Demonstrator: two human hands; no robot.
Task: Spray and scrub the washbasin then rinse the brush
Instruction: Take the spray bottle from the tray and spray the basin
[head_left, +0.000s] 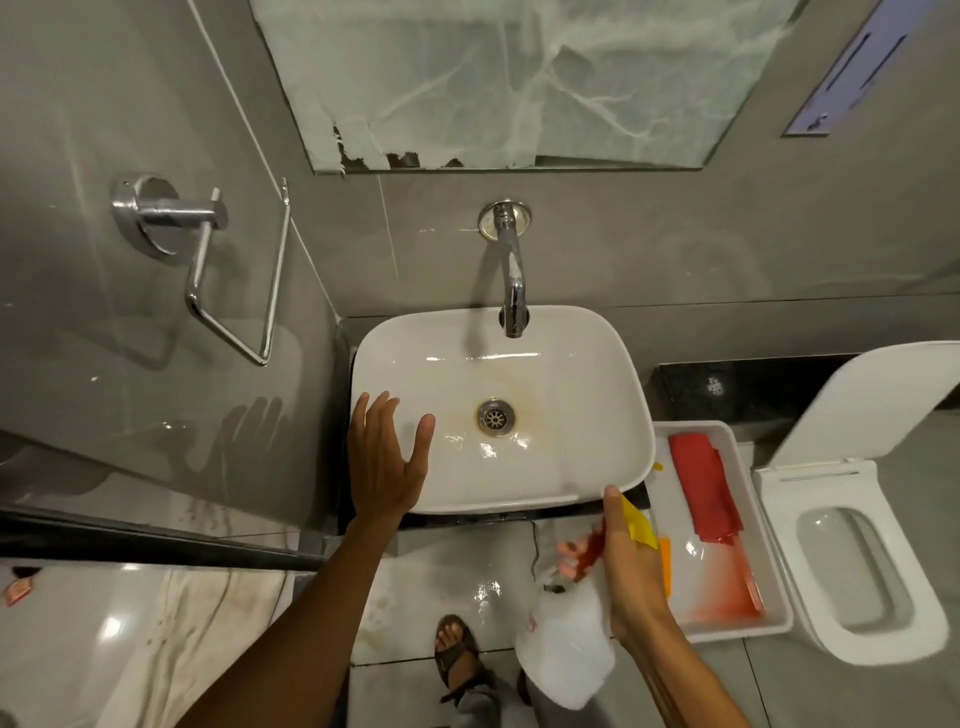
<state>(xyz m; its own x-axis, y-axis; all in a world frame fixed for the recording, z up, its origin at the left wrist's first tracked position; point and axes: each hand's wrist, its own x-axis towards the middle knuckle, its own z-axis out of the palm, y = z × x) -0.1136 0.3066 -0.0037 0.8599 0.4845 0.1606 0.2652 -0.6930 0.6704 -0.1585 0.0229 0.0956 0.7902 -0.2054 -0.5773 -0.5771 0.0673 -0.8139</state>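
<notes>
Grey tiled walls (130, 78) enclose a small bathroom, with a streaked mirror (519, 78) above a chrome wall tap (511, 280) whose spout hangs over the back edge of a white washbasin (395, 358). Rusty staining rings the basin's drain (496, 415).

At the washbasin's left rim, the left hand (384, 457) is spread flat with fingers apart and thumb out, gripping nothing; whether the palm touches the rim or only hovers above it cannot be told. The right hand (618, 561) is at the washbasin's front right corner, curled around the neck of a translucent white spray bottle (563, 660), its fingers wrapped near the red trigger (595, 545). The bottle's body hangs down toward the floor and is blurred; a yellow part at its head (636, 522) is half covered by the hand, so its shape is unclear.

Just right of the washbasin sits a white plastic tray (774, 571). Inside it lies a folded red cloth (701, 488), and below that a red smear that may be a brush or handle, too blurred to name. An orange item (665, 561) shows at the tray's left wall, mostly hidden behind the right hand.

Further right stands a white toilet (872, 571) with its lid raised, cut off by the frame edge. A chrome towel ring (208, 260) is fixed to the left wall. A sandalled foot (457, 654) rests on the wet floor tiles below.
</notes>
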